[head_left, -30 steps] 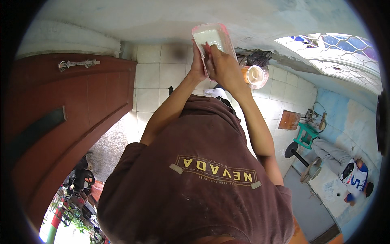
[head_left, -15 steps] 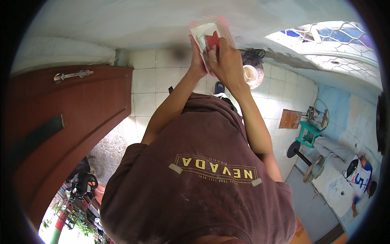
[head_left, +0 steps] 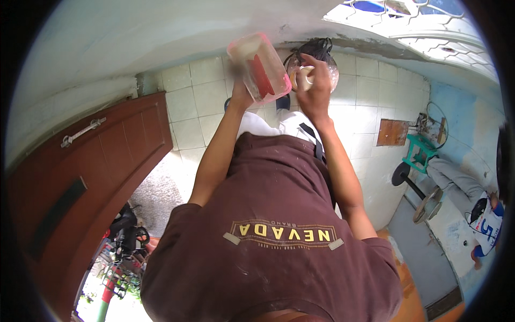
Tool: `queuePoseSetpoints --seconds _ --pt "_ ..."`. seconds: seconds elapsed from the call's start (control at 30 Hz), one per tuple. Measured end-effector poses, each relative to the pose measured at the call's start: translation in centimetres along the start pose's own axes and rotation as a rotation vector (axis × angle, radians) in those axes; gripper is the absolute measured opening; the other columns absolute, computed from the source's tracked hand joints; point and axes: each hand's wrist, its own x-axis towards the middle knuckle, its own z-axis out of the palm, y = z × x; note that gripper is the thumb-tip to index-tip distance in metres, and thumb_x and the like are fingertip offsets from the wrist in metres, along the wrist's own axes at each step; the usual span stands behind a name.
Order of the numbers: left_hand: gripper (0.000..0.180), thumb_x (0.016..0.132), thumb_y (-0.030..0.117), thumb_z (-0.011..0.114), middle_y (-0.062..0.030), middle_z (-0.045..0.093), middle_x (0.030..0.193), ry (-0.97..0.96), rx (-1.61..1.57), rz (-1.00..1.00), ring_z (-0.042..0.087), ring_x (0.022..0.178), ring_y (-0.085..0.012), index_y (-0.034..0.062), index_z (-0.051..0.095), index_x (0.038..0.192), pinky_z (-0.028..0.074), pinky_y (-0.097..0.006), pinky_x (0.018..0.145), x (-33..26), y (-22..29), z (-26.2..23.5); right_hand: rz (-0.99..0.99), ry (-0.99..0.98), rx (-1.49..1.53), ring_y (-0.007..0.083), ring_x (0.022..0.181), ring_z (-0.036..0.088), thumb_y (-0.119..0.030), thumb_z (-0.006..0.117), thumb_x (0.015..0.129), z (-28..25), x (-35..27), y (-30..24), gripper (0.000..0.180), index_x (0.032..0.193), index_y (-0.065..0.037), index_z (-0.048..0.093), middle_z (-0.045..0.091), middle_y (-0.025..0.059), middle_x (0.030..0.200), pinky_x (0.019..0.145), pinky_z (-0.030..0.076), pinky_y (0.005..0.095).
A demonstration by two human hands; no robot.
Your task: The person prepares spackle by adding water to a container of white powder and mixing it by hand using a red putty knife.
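Observation:
My left hand point(head_left: 242, 95) holds a clear plastic box point(head_left: 279, 75) with a pink rim, tilted up before the wall. Its fingers are mostly hidden behind the box. Inside lies a flat red scraper point(head_left: 259, 75), with whitish paste smeared around it. Right of the box, my right hand point(head_left: 318, 88) curls around a small white tub point(head_left: 304, 78), thumb on the near side and fingers on the far side. Under the tub is a round, paste-spotted container point(head_left: 333, 80). Whether the tub is lifted off it, I cannot tell.
A black plastic bag point(head_left: 317, 49) lies by the wall, behind the tub. A brown door point(head_left: 107, 150) stands at left. A metal-grille window point(head_left: 424, 27) is at upper right. Farther right, a person point(head_left: 480, 225) is near a green stool point(head_left: 418, 152). Pale tiles point(head_left: 188, 107) cover the floor.
My right hand has let go of the red scraper, leaving it in the box, and moved right to the white tub. The box has shifted slightly left with my left hand, and the view has moved.

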Motion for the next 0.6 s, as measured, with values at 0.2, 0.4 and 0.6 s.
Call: queuePoseSetpoints --seconds 0.2,0.4,0.6 --pt "0.080 0.101 0.071 0.040 -0.0151 0.054 0.146 -0.044 -0.115 0.014 0.054 0.134 -0.0374 0.0132 0.038 0.156 0.048 -0.055 0.112 3.5 -6.7 -4.2 0.595 -0.339 -0.086 0.0326 0.091 0.070 -0.019 0.063 0.098 2.9 -9.3 25.6 0.026 0.116 0.000 0.067 0.073 0.0197 0.100 0.084 0.054 0.0433" --pt "0.081 0.100 0.067 0.046 -0.0202 0.048 0.153 0.095 -0.323 -0.092 0.050 0.138 -0.0428 0.0115 0.036 0.158 0.048 -0.058 0.111 4.9 -11.8 -6.9 0.636 -0.611 -0.135 0.0430 0.096 0.073 -0.017 0.064 0.093 10.5 -13.1 36.0 0.037 0.123 0.004 0.065 0.073 0.0300 0.096 0.092 0.056 0.0470" --pt "0.085 0.100 0.070 0.043 -0.0233 0.045 0.154 -0.044 -0.277 -0.060 0.050 0.139 -0.0425 0.0089 0.035 0.159 0.048 -0.057 0.111 7.0 -13.6 -9.1 0.879 -0.747 -0.271 0.0494 0.109 0.068 -0.022 0.063 0.090 18.4 -13.5 42.3 0.037 0.119 0.001 0.068 0.070 0.0331 0.113 0.100 0.055 0.0516"
